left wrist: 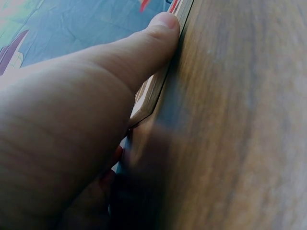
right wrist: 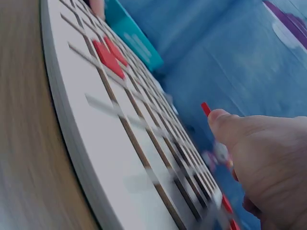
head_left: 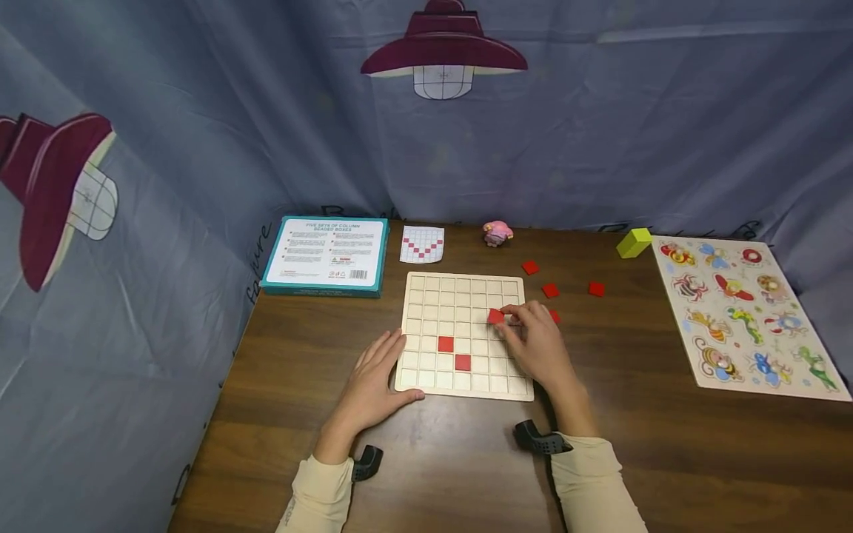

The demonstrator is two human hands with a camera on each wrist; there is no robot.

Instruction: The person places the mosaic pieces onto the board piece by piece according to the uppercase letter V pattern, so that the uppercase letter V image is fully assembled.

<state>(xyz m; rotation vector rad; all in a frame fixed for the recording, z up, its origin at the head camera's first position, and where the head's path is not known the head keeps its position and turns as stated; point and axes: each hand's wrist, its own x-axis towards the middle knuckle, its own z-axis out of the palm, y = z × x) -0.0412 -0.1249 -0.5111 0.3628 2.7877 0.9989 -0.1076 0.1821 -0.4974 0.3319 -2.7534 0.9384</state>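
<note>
The right hand (head_left: 538,348) pinches a red tile (head_left: 496,317) between thumb and fingers, raised above the grid board (head_left: 426,296) at two o'clock of its centre. The left hand (head_left: 373,386), fingers straight, touches the board at eight o'clock, its thumb along the near edge. Two set tiles (head_left: 446,344) sit in diagonally neighbouring squares, between six and nine o'clock. Loose tiles (head_left: 596,289) lie beyond the board's edge, from one to three o'clock, one partly behind the right hand.

On the brown wooden table (head_left: 466,466), a teal-edged box (head_left: 320,255) lies at ten o'clock, a pattern card (head_left: 421,255) at eleven, a pink toy (head_left: 496,232) just past twelve, a yellow-green block (head_left: 634,243) at two and an insect puzzle (head_left: 753,318) at three. A blue-grey curtain (head_left: 266,111) printed with lamps (head_left: 445,48) hangs at nine and twelve o'clock.
</note>
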